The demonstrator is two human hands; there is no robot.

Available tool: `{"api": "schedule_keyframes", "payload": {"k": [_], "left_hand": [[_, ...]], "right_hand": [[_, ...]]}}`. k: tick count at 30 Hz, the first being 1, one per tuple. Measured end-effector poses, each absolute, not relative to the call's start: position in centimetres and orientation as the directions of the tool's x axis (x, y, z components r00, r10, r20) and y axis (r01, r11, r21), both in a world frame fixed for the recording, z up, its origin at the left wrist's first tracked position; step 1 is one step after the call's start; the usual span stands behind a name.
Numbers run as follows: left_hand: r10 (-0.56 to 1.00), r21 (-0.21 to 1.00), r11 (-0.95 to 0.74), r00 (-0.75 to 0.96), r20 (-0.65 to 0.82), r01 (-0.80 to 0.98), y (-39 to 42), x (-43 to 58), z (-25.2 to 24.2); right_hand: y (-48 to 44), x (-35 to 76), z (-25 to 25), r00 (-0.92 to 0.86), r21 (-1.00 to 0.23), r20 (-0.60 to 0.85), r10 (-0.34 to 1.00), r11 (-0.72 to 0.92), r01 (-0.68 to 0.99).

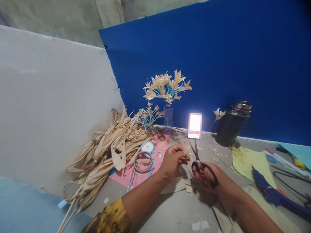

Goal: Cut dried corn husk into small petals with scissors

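Note:
My right hand [206,176] has its fingers through the black handles of a pair of scissors [195,152], whose blades point up and away, slightly apart. Just left of the blades, my left hand [175,160] pinches a small pale piece of dried husk [187,154] between thumb and fingers. Most of that piece is hidden by the fingers. Small husk scraps [217,153] lie on the table beyond the scissors. Beside my left wrist are a metal wire ring [143,171] and a white-and-blue tape roll [147,148] on pink paper [122,178].
Dried corn husks [104,155] are heaped at left. Husk flowers stand in a clear bottle [168,118], with a smaller bunch [148,118] beside it. A bright screen [194,126] and dark flask [232,126] stand behind. A blue glue gun [269,192] lies right, on yellow paper [252,161].

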State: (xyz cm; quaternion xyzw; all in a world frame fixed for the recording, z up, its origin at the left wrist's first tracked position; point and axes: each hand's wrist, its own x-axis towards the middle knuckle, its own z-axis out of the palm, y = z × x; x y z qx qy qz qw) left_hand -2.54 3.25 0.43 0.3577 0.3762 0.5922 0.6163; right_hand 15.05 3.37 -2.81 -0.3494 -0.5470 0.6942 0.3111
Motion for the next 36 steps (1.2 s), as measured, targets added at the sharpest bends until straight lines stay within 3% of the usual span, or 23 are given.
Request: {"api": "schedule_keyframes", "payload": {"k": [5,9,20,29,36], "left_hand": [[0.997,0.909,0.009,0.077,0.026,-0.417,4.5,-2.0,1.9],[0.993,0.915,0.017,0.112,0.031,-0.404,5.2,-1.2,1.9],[0.995,0.920,0.024,0.098,0.016,-0.392,5.5,-1.4,1.3],[0.986,0.853,0.050,0.161,0.041,-0.520,5.0,-1.5,1.1],[0.997,0.874,0.025,0.072,0.011,-0.485,4.5,-1.2,1.0]], "right_hand": [[3.7,14.9,-2.5,-0.503,-0.998,-0.047,0.863,-0.025,0.052],[3.6,14.9,-1.7,-0.468,-0.999,0.002,0.884,0.026,0.046],[3.6,14.5,-1.0,-0.428,-0.992,-0.126,0.895,-0.105,0.072],[3.7,14.6,-1.2,-0.431,-0.994,-0.108,0.896,-0.083,0.077],[3.7,14.6,-1.8,-0.414,-0.997,-0.074,0.907,-0.060,0.047]]}}
